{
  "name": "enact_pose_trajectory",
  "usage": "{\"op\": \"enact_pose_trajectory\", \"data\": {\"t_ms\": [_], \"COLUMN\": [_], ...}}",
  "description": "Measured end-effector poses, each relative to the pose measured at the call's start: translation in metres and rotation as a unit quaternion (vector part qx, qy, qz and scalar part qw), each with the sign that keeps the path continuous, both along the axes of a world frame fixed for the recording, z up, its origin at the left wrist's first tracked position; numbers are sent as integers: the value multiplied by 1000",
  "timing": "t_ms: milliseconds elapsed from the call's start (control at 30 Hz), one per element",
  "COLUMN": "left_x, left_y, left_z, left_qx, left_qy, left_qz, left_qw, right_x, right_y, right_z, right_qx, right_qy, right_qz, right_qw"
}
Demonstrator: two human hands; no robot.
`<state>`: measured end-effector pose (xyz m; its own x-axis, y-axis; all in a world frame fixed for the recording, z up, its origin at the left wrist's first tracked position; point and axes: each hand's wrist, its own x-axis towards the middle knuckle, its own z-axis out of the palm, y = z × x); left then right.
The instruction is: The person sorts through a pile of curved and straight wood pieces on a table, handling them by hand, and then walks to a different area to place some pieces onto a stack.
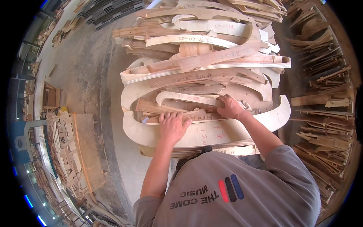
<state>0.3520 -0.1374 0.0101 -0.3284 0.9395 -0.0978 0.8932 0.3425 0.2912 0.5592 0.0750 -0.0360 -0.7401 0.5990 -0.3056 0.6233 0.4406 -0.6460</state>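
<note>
Nearby, grey shirt [264,181]: spreads across the lower edge, with red, black and blue stripes and dark lettering.
Broad pale board [196,134]: lies along the front of the wood heap [189,78], just beyond the shirt, curving away at the right end, marked in red on the face.
Left hand [173,125]: rests palm down, half open, with bent fingers slightly apart on the left part of a narrow brown strip [206,117]; cannot tell whether gripping.
Right hand [230,108]: reaches over the broad pale board, with fingers bent at the right end of a pale arched piece [189,97]; cannot tell how firmly closed.
Pale arched piece: lies among loose cut pieces in the middle of the heap, just beyond the narrow brown strip, hooked toward the shirt at the left end.
Laminated curved frame [151,77]: crosses the heap farther back (with layered edge showing).
Slanted brown board [219,56]: lies partly over that frame, handwritten on.
Right-side wooden parts [321,121]: stand in long, close rows.
Left-side pile [68,145]: holds thin curved pieces, beside a tan panel [89,149].
Dark slatted pallets [109,15]: lie far off, on the grey floor [85,72].
</note>
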Motion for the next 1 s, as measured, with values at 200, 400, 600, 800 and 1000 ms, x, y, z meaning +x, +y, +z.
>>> {"op": "enact_pose_trajectory", "data": {"t_ms": [200,400,600,800,1000], "left_x": [2,8,7,7,8], "left_y": [-6,-9,-8,-4,-3], "left_z": [-11,-18,-17,-12,-16], "left_qx": [59,110,93,81,104], "left_qy": [2,11,48,26,39], "left_qz": [21,36,16,26,21], "left_qw": [998,993,994,996,994], "right_x": [-6,-1,-7,-27,-38], "right_y": [-3,0,5,25,28], "right_z": [34,6,12,-12,-21], "right_qx": [-138,-51,-25,145,195], "right_qy": [8,-25,11,-47,-170], "right_qz": [35,107,173,29,67], "right_qw": [990,993,984,988,964]}}
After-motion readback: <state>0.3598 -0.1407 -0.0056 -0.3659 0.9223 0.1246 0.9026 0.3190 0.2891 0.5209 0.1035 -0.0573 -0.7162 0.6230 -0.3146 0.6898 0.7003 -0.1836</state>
